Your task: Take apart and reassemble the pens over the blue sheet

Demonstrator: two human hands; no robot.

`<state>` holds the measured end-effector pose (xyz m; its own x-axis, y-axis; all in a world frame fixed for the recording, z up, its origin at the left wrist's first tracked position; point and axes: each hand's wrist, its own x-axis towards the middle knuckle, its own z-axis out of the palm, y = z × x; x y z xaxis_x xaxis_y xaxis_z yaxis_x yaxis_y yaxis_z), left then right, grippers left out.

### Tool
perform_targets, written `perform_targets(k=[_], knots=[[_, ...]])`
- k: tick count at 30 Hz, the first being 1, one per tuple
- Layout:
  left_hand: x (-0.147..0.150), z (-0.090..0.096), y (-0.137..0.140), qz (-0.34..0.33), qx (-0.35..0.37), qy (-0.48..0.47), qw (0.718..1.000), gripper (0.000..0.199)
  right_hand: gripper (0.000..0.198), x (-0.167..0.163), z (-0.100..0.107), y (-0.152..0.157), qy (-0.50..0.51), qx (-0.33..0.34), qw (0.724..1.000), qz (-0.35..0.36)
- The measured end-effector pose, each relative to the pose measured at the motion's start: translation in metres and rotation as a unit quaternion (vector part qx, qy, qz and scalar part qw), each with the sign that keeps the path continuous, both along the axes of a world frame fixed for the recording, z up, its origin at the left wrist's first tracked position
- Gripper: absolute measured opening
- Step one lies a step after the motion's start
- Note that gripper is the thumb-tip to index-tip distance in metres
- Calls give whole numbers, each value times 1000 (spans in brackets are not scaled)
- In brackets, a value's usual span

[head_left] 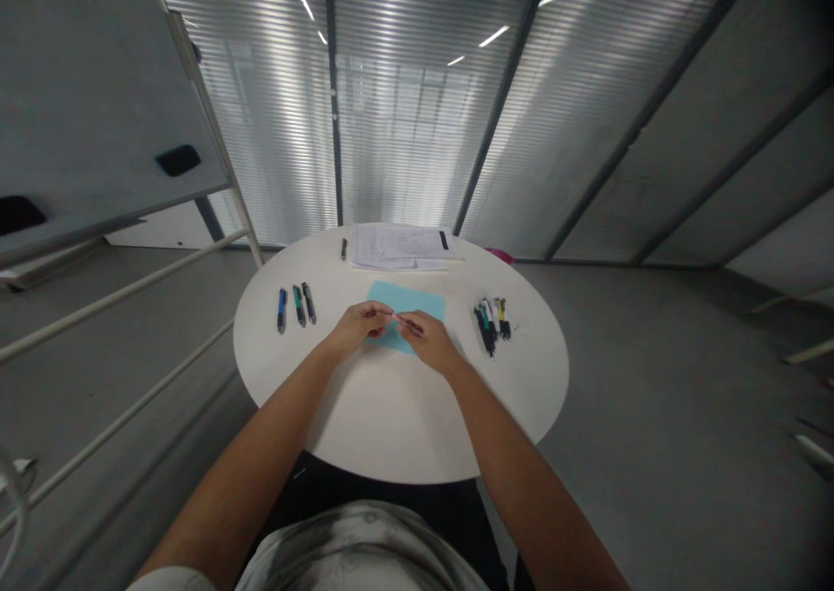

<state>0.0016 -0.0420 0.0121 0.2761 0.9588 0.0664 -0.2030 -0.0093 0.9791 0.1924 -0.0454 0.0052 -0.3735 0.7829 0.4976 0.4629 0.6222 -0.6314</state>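
Observation:
Over a light blue sheet point(417, 300) on the round white table, my left hand point(361, 326) and my right hand point(423, 337) meet fingertip to fingertip. Between them is a slim pen point(409, 323), mostly covered by the fingers; its colour is hard to make out. The right hand is closed around its dark part, and the left fingers pinch its other end. To the left lie a blue pen point(281, 311), a green pen point(298, 305) and a dark pen point(308, 303), apart from one another. Several pens lie in a bunch point(490, 323) on the right.
A stack of printed papers point(397, 247) rests at the far side of the round table point(391, 434), with another pen point(344, 249) beside it. A whiteboard on a white tubular frame point(123, 291) stands at the left. Blinds-covered glass panels point(404, 122) rise behind the table.

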Motion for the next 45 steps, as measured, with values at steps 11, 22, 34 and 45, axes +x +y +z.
perform_targets(k=[11,22,34,45], knots=[[0,0,0,-3,-11,-26,1000,28,25,0,2,-1,0,-3,1000,-1],[-5,6,1,19,5,-35,999,39,27,1,1,0,-12,-2,1000,-6],[-43,-17,20,231,186,416,860,30,24,10,-5,7,-57,12,995,-85],[-26,-13,12,169,186,498,830,18,25,8,-2,6,-63,-1,996,-56]])
